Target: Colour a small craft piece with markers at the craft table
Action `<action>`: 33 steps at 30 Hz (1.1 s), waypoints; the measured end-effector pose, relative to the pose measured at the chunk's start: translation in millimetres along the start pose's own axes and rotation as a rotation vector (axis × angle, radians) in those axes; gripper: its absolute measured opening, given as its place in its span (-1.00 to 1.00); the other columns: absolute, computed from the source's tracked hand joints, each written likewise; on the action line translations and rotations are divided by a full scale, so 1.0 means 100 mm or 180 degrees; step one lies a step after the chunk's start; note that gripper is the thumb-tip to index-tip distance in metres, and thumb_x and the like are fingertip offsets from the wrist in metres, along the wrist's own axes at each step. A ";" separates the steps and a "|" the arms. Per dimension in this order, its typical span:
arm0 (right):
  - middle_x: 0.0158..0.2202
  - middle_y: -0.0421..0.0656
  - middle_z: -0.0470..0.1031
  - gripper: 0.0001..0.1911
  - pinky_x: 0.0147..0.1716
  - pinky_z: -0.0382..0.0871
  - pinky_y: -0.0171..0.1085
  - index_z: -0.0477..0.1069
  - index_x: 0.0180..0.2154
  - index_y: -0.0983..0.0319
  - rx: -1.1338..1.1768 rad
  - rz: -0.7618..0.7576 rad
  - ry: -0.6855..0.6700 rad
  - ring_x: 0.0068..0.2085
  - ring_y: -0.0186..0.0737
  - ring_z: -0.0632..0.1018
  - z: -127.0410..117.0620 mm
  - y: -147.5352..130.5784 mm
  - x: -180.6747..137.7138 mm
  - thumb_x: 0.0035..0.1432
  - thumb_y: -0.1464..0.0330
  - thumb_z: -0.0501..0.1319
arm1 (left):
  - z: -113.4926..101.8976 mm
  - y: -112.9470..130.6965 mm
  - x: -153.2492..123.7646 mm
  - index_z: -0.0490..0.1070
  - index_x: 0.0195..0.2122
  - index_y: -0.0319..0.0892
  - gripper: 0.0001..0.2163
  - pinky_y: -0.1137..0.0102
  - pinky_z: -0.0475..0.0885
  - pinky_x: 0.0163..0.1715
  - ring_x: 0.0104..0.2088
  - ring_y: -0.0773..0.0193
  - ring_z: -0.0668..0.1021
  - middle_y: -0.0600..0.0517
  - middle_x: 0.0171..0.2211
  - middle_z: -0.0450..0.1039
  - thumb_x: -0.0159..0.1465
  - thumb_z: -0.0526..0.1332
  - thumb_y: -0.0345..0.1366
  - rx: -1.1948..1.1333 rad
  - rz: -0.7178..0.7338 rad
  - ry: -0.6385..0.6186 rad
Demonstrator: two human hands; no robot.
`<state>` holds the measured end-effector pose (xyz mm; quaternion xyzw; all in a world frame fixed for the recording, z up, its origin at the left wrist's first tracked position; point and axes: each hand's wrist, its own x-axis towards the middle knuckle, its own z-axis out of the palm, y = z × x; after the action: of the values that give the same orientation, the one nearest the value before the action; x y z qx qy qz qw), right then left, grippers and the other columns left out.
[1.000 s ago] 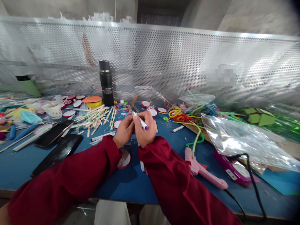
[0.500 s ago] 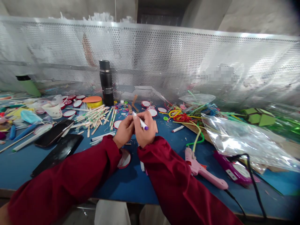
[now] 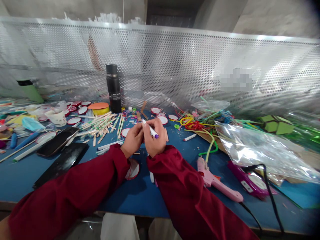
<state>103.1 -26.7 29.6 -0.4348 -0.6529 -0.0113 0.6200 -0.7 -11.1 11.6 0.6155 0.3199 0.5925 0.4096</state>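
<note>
A white marker pen with a purple end lies slanted in my right hand, the fingers closed around it. Its purple end points towards the lower right, and its other end is between the two hands. My left hand is closed in a pinch right beside my right fingertips; whatever it grips is hidden. Below my left wrist a round white disc with a red rim rests on the table, partly covered by the sleeve. White pens lie just left of my left hand.
A black bottle stands behind a heap of wooden sticks. Two dark phones lie at the left. To the right are a pink glue gun with a cord, a purple device, and a clear plastic sheet.
Both hands stay in almost the same place. The marker and right fingers have shifted only very slightly; nothing was picked up or let go.
</note>
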 end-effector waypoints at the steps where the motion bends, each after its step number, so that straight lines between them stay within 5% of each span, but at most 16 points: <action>1: -0.35 -0.21 0.50 -0.90 -0.22 0.34 -0.26 0.39 -0.28 0.18 0.0023 0.0013 0.0002 -0.32 -0.26 0.50 0.00 0.00 0.00 0.25 0.30 0.16 | 0.00 -0.01 0.00 0.37 -0.33 -0.19 -0.67 0.48 0.22 -0.60 -0.59 0.41 0.29 0.12 -0.56 0.28 0.24 0.24 0.01 -0.0010 -0.0030 -0.0025; 33: -0.36 -0.23 0.51 -0.90 -0.21 0.33 -0.25 0.39 -0.28 0.17 -0.0020 -0.0008 -0.0032 -0.33 -0.27 0.50 0.01 -0.01 -0.01 0.26 0.30 0.15 | -0.01 -0.02 0.01 0.39 -0.34 -0.19 -0.69 0.47 0.30 -0.51 -0.51 0.37 0.36 0.08 -0.53 0.35 0.24 0.24 -0.01 0.0006 0.0079 0.0079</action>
<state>101.7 -27.7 28.7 -0.4360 -0.6566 -0.0118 0.6154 -1.1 -8.7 10.1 0.6124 0.3179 0.6049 0.3976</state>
